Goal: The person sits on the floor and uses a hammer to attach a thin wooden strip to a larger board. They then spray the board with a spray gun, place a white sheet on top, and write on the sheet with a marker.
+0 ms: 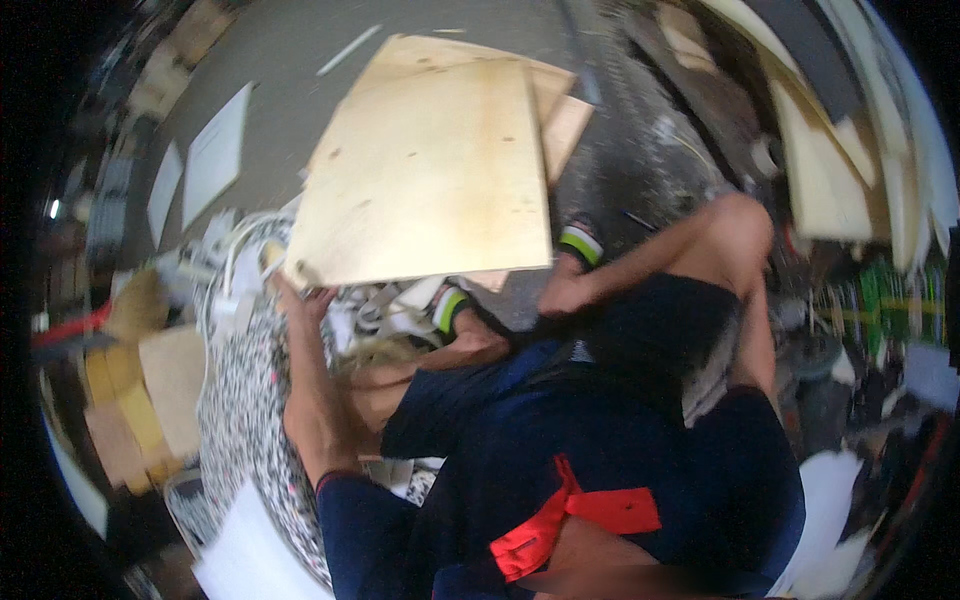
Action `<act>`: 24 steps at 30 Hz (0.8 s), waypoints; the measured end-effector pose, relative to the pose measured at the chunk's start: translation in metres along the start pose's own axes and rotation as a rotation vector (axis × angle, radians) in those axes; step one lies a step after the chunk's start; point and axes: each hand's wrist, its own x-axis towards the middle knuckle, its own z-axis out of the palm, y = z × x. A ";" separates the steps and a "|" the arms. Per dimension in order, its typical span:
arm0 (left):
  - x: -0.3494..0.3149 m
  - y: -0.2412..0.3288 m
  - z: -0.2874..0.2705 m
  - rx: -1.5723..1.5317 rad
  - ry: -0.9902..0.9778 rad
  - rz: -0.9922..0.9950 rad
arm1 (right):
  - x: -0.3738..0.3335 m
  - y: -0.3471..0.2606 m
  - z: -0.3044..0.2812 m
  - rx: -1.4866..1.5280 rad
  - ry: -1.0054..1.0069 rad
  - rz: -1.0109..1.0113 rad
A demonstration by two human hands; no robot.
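A pale plywood sheet [430,170] with a few dark knots fills the upper middle of the view. My left hand [303,298] is closed at its near left corner, with the fingers partly under the edge. More wooden boards [568,135] stick out from behind the sheet at its far right side. My right forearm [757,340] runs up beside my bent right knee [738,225], and the right hand is hidden there.
A black-and-white speckled padded roll [245,430] lies at my left, with white scraps [375,305] by my feet. White panels [215,150] rest on the grey floor [290,60] at far left. Large cream panels [825,165] stand at the right, near a green bundle [890,305].
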 end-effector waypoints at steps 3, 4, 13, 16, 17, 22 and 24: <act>0.009 0.001 -0.014 -0.024 0.038 0.024 | 0.033 0.021 -0.030 -0.018 -0.089 0.053; 0.012 0.000 -0.021 0.018 -0.120 0.072 | 0.046 0.030 -0.038 -0.028 -0.122 0.067; 0.054 0.005 -0.048 -0.288 0.142 0.070 | -0.041 -0.138 -0.088 -0.114 0.546 -0.213; 0.055 0.009 -0.054 -0.247 0.162 0.131 | -0.112 -0.232 -0.029 0.044 0.378 -0.449; 0.052 0.013 -0.056 -0.162 0.183 0.156 | -0.136 -0.247 -0.004 -0.452 0.257 -0.564; 0.034 0.024 -0.050 -0.029 0.030 0.243 | -0.208 -0.216 0.153 -0.020 -0.844 0.312; 0.022 0.025 -0.042 0.001 0.051 0.254 | -0.220 -0.204 0.193 0.060 -0.945 0.585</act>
